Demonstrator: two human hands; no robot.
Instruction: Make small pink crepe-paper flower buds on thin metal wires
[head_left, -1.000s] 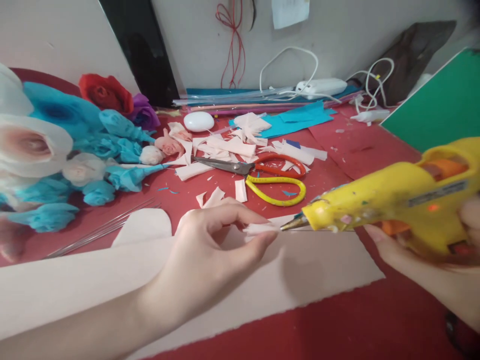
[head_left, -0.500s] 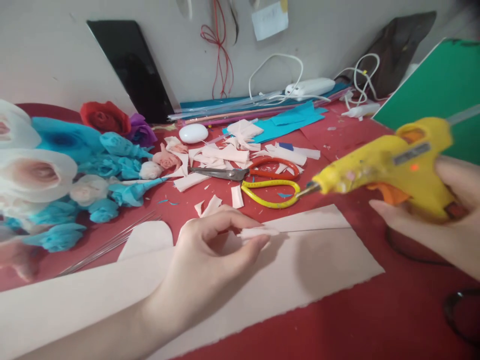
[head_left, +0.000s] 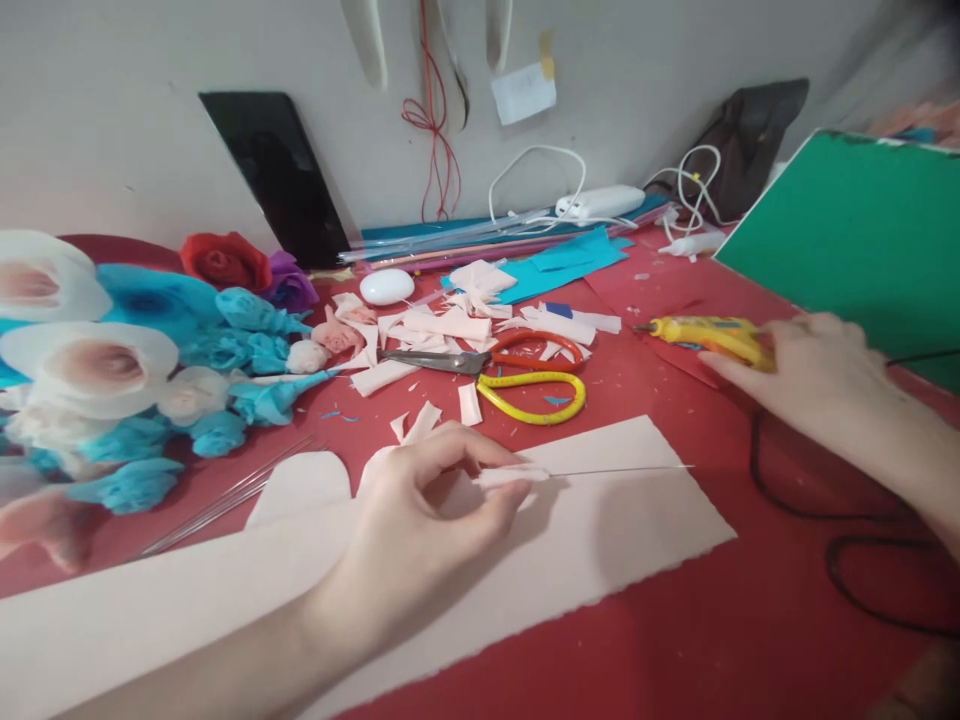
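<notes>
a small pale paper roll (head_left: pixel 529 474), with a thin wire (head_left: pixel 622 470) running out of it, is over the pale sheet (head_left: pixel 570 545), pinched between thumb and fingers of the left hand (head_left: pixel 431 500); beyond it, scissors (head_left: pixel 469 363) lie among paper scraps (head_left: pixel 448 322); the right hand (head_left: pixel 825 380) is at the handle of the yellow glue gun (head_left: pixel 709 338), how closed its fingers are i cannot tell; any print on the gun or the note (head_left: pixel 523 95) on the wall (head_left: pixel 637 80) is too small to read

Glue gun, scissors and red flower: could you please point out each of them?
Glue gun (head_left: pixel 709 338): head view, on its yellow body.
Scissors (head_left: pixel 472 363): head view, on the metal near the pivot.
Red flower (head_left: pixel 225 262): head view, on its middle petals.
</notes>
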